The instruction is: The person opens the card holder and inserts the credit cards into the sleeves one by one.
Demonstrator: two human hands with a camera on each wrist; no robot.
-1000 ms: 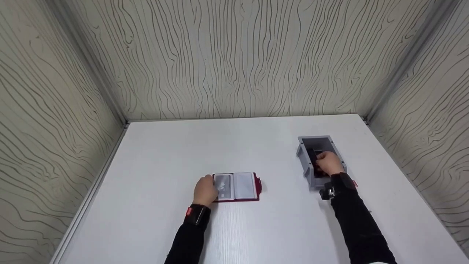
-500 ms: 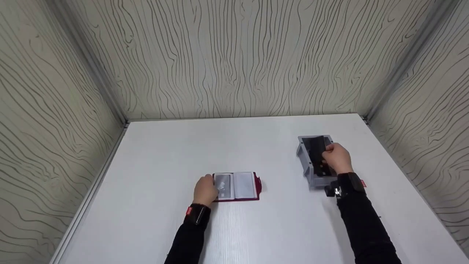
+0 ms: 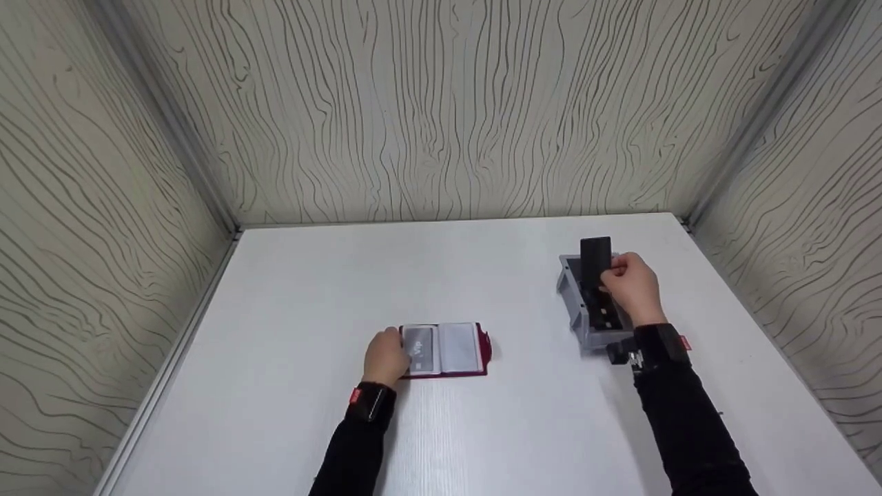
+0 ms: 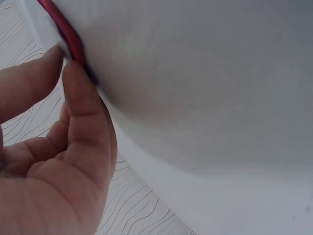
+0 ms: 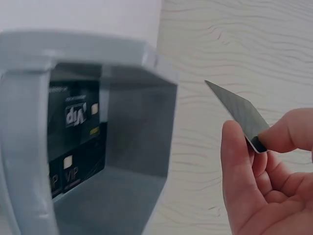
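My left hand [image 3: 386, 357] pinches the left edge of a dark red card holder [image 3: 484, 358], which lies spread on the table. A grey card marked "Vip" [image 3: 419, 346] shows in its left clear sleeve, and the right-hand sleeve [image 3: 459, 347] looks pale. Between thumb and fingers, my right hand [image 3: 635, 289] holds a black card [image 3: 595, 256] upright above the grey bin [image 3: 602, 339]. The right wrist view shows that card [image 5: 240, 110] edge-on beside the bin. Inside the bin are several dark cards [image 5: 73, 127], some lettered "VIP".
A white table [image 3: 331, 282] carries the holder and bin. Wood-grain panels [image 3: 441, 110] rise along the back and both sides, with grey metal strips [image 3: 165, 124] at the corners.
My right hand has lifted the black card up out of the bin, and the card now stands above its far rim. My left hand and the card holder have stayed in place.
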